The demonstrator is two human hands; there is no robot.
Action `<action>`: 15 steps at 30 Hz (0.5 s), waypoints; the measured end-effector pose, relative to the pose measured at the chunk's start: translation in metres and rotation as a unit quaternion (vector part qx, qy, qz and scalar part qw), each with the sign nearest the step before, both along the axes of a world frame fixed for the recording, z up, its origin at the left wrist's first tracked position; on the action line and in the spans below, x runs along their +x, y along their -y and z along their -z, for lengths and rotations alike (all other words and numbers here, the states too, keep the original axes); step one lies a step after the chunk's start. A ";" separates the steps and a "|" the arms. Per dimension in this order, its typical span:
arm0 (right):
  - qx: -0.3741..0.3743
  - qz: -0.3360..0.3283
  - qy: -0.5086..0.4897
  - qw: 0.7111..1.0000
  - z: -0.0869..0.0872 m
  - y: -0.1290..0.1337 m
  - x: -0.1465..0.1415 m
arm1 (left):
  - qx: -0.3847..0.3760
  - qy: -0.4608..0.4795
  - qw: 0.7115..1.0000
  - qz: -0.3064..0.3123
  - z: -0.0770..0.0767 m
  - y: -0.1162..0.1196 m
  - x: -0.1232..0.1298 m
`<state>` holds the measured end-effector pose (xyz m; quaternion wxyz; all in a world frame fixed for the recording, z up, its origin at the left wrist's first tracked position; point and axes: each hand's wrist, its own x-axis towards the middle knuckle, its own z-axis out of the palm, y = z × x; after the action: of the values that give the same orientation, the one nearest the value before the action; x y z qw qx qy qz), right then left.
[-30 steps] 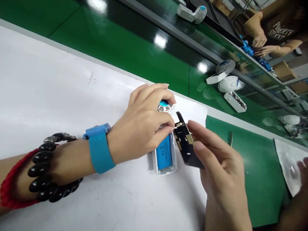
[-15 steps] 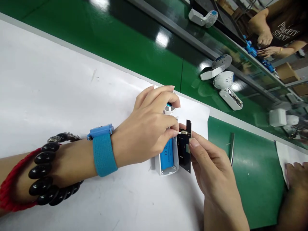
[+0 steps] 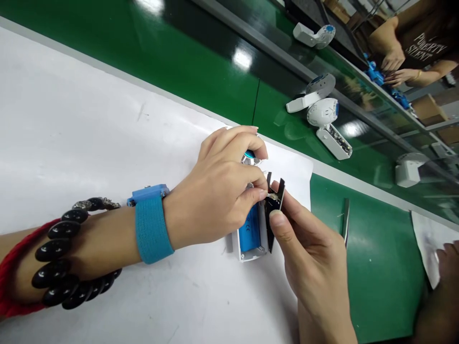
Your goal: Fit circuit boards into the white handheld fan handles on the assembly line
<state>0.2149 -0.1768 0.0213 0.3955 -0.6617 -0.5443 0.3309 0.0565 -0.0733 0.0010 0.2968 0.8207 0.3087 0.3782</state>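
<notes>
My left hand (image 3: pixel 229 181), with a blue wrist strap (image 3: pixel 154 229), reaches over a white plastic housing (image 3: pixel 253 255). Its thumb and forefinger are pinched at the board's upper edge, on a small plug mostly hidden by the fingertips. Between thumb and fingers my right hand (image 3: pixel 304 239) grips a black circuit board (image 3: pixel 272 205), tilted nearly edge-on beside the housing. Inside the housing lies a blue battery (image 3: pixel 250 234). A white part with a blue disc (image 3: pixel 249 154) shows partly beneath my left fingers.
White paper (image 3: pixel 89 143) covers the bench. Beyond its edge, white camera-like units (image 3: pixel 322 112) lie on a green belt (image 3: pixel 222 95). A thin metal tool (image 3: pixel 346 220) rests on the green surface at right. Across the belt a co-worker's hands (image 3: pixel 398 69) handle blue parts; another hand (image 3: pixel 448 267) is at far right.
The circuit board has turned more edge-on, and my right thumb has shifted left over it. My left hand stays pinched. The nearer white units have slid left; the farthest has moved right.
</notes>
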 end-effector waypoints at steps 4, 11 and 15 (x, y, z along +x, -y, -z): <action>0.010 0.003 0.012 1.000 0.000 0.000 -0.001 | -0.005 0.004 1.000 -0.007 0.000 0.001 -0.001; 0.056 0.020 0.070 0.996 0.004 -0.002 -0.004 | -0.031 0.011 0.999 -0.036 -0.001 0.003 -0.001; 0.090 0.019 0.091 0.992 0.007 -0.003 -0.005 | -0.034 0.003 0.999 -0.034 -0.001 0.003 -0.001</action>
<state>0.2099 -0.1742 0.0141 0.4085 -0.6612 -0.5926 0.2115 0.0555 -0.0763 0.0017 0.3121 0.7983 0.3480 0.3798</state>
